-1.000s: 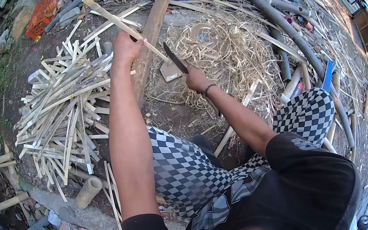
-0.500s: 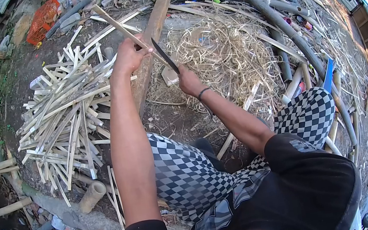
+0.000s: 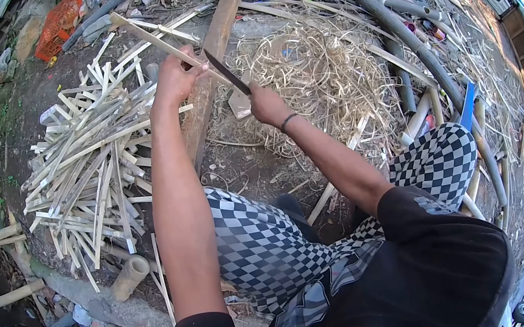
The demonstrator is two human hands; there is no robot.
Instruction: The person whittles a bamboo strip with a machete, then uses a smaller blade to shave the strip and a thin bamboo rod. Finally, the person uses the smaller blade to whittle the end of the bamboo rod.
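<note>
My left hand [image 3: 177, 80] is closed around a long, pale bamboo strip [image 3: 147, 37] that slants from the upper left down toward my right hand. In my right hand [image 3: 268, 105] is a knife [image 3: 227, 71] with a dark blade, its handle mostly hidden by my fingers. The blade points up and left, right at the strip just beyond my left fingertips. Beneath both hands lies a long wooden plank [image 3: 225, 17]. A small pale block [image 3: 240, 105] sits on the ground beside the knife hand.
A heap of split bamboo strips [image 3: 84, 158] lies to the left, and a pile of curly shavings [image 3: 317, 78] to the right. Long bamboo poles [image 3: 382, 12] curve around the back and right. A short bamboo tube [image 3: 130, 277] stands near the lower left; an orange crate [image 3: 59, 25] sits at the back.
My left hand and the strip have shifted a little left, the strip's far end swinging left and down. The knife blade has tipped further left, and my right hand has risen slightly.
</note>
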